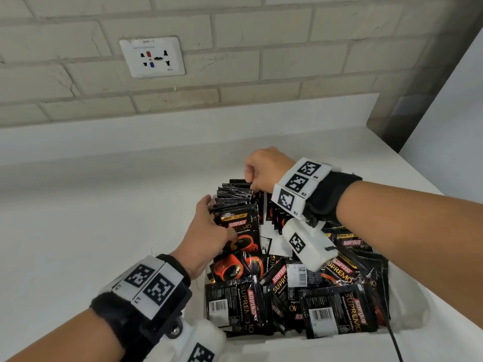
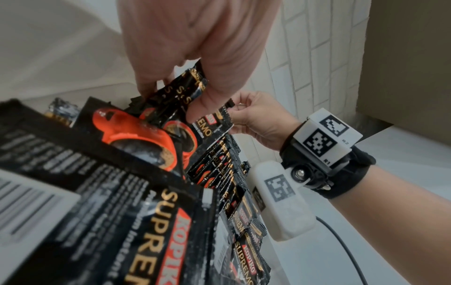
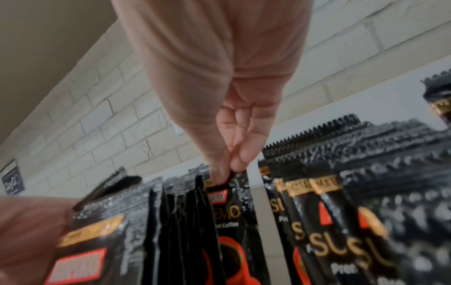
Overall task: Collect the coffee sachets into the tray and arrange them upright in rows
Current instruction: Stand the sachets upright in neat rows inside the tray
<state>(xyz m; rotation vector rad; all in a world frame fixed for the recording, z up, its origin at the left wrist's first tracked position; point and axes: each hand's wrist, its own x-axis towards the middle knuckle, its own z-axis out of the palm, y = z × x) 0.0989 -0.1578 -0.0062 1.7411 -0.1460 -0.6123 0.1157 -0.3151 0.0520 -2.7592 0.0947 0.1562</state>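
Pale painted brick makes up the back wall, with a white multi-socket outlet plate (image 1: 152, 57) set into it above a low white upstand. Below runs a smooth, matte white table (image 1: 86, 218), bare to the left and behind; on the right it ends at a straight edge beside a dark, dull panel (image 1: 418, 95).

Near the front sits a white tray (image 1: 308, 346), its near rim soft-looking and slightly uneven. Glossy black coffee sachets (image 1: 329, 312) with serrated ends, gold lettering and red cup prints lie loose and overlapping across its near half. In the far left part an upright row of sachets (image 1: 235, 197) stands packed face to face, with a second upright row (image 1: 274, 215) just beside it on the right and a narrow strip of white tray floor between and in front of them.

His or her left hand (image 1: 206, 239) grips the front sachets of the left row, thumb on the printed face and fingers (image 2: 146, 84) curled behind. The right hand (image 1: 264, 171) reaches over the far end of that row, its fingers (image 3: 240, 158) pinching the top edge of one sachet (image 3: 234, 208). A thin black cable (image 1: 394, 343) trails over the tray's near right corner.
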